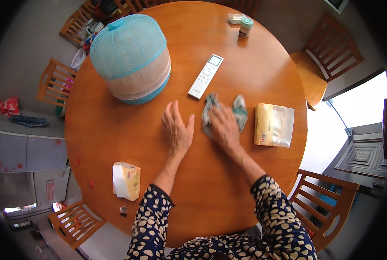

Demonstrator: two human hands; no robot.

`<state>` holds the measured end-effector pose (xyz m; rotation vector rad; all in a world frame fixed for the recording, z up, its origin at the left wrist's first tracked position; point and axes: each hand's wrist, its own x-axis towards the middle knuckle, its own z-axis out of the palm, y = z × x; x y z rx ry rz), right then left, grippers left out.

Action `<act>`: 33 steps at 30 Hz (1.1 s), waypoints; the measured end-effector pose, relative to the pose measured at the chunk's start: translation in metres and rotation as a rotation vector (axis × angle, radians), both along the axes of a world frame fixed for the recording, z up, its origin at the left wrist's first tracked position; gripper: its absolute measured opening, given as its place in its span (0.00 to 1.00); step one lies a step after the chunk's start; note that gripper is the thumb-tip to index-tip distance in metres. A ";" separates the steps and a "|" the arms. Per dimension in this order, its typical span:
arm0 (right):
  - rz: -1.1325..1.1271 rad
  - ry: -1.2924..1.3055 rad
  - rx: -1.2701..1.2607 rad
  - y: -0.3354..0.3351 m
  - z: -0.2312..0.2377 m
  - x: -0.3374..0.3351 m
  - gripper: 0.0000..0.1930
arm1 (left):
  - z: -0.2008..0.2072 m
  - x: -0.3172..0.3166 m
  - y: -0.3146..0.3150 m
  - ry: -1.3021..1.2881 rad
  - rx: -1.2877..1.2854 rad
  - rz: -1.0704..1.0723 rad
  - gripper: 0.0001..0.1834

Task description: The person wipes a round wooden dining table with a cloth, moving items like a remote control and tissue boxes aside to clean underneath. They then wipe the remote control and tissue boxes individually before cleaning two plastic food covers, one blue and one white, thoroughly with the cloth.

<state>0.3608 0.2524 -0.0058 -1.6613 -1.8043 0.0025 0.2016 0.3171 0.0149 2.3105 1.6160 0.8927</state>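
Note:
A greyish-green cloth (240, 107) lies crumpled on the round wooden table (189, 173). My right hand (223, 125) presses down on it with the fingers gathering it, and folds of it stick out on both sides of the hand. Left of the cloth, my left hand (178, 130) hovers at the tabletop with thumb and fingers apart, holding nothing. Just beyond both hands lies a white remote control (205, 77) with a small screen. To the right of the cloth is a yellow pack of tissues (269, 125) in clear wrapping.
A tall blue and pale mesh food cover (133, 56) stands at the far left. An opened tissue pack (133, 182) and a tiny dark object (123, 211) lie near left. A small lidded jar (245, 27) stands at the far right. Wooden chairs (328, 52) surround the table.

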 end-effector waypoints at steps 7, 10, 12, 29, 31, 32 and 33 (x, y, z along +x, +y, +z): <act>0.376 -0.002 -0.081 -0.097 0.011 -0.038 0.15 | -0.008 0.066 0.061 0.130 -0.066 -0.119 0.37; 0.475 0.077 -0.123 -0.133 0.012 -0.051 0.14 | -0.013 0.076 0.069 0.164 -0.127 -0.084 0.35; 0.442 0.220 -0.131 -0.143 0.020 -0.056 0.14 | -0.016 0.074 0.069 0.168 -0.120 -0.057 0.34; 0.104 0.488 0.163 -0.122 0.076 -0.105 0.19 | -0.033 -0.056 -0.166 -1.651 -1.201 -0.364 0.21; 0.092 0.477 0.171 -0.127 0.084 -0.105 0.18 | -0.003 -0.061 -0.185 -1.670 -1.223 -0.306 0.24; 0.089 0.493 0.168 -0.128 0.089 -0.105 0.17 | 0.011 -0.058 -0.197 -1.613 -1.199 -0.195 0.26; 0.104 0.517 0.189 -0.128 0.095 -0.104 0.17 | 0.024 -0.057 -0.208 -1.554 -1.161 -0.090 0.28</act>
